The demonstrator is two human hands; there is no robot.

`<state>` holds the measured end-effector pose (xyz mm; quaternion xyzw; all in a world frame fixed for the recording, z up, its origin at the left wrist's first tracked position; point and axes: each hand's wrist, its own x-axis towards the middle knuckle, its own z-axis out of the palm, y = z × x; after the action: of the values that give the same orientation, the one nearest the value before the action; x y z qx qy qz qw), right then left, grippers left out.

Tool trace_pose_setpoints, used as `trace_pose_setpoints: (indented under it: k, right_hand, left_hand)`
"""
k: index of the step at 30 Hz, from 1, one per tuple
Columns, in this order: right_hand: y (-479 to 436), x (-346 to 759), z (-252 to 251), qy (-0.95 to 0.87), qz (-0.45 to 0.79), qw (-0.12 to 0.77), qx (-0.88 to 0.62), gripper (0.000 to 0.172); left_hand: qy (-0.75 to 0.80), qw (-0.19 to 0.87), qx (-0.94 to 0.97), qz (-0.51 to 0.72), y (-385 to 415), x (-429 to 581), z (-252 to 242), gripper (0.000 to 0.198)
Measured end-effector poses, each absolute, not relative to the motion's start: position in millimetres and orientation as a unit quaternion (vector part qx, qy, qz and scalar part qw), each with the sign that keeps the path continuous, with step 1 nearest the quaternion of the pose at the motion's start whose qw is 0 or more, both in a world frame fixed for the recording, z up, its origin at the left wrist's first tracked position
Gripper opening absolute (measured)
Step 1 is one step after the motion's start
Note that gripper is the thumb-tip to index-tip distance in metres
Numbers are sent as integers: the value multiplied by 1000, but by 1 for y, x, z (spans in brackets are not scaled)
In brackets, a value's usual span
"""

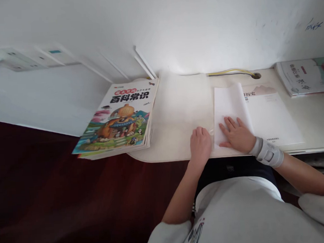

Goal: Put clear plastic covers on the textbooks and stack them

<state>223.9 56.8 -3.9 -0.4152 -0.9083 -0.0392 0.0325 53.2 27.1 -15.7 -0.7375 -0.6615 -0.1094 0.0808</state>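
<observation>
A large translucent white sheet (181,105) lies on the pale desk (314,118). Its right part is folded as a white flap (229,104) over the left side of a white book (269,117) with a mountain picture at the top. My right hand (236,134) lies flat on the flap, fingers stretched out, with a grey wrist band behind it. My left hand (200,144) rests on the sheet near the desk's front edge, fingers curled down at the fold; what it grips, if anything, is hidden.
A stack of colourful picture books (119,119) overhangs the desk's left end. Another book (307,76) lies at the far right. A yellow and black cable (230,72) runs along the wall to a hole in the desk. Dark red floor lies at left.
</observation>
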Motion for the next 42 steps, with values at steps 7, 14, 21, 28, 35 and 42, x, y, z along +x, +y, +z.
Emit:
trace_pose_setpoints:
  k: [7,14,21,28,35,42]
  right_hand:
    - [43,219,-6,-909,-47,35,-413,74]
    - [24,216,-2,-916,-45,34,-396,73]
    - [25,225,5,-941,13,21,-337,81]
    - [113,234,30,-957,56,-27,-285,55]
    - [197,204,15,-932,12,-78,-355,52]
    - [217,196,2,-924,1,-34,-382,53]
  left_hand:
    - [-654,120,-723,-189,24,52,-23,22]
    - [-668,75,-696,-253,20,54,-22,23]
    - [-512,-10,-816,-269,15,52,-18,26]
    - [-533,6,-800,-273,15,54,-21,21]
    - [-535,8,-800,-270,14,53,-20,19]
    - [-520,0,-816,-253,11,51,-18,29]
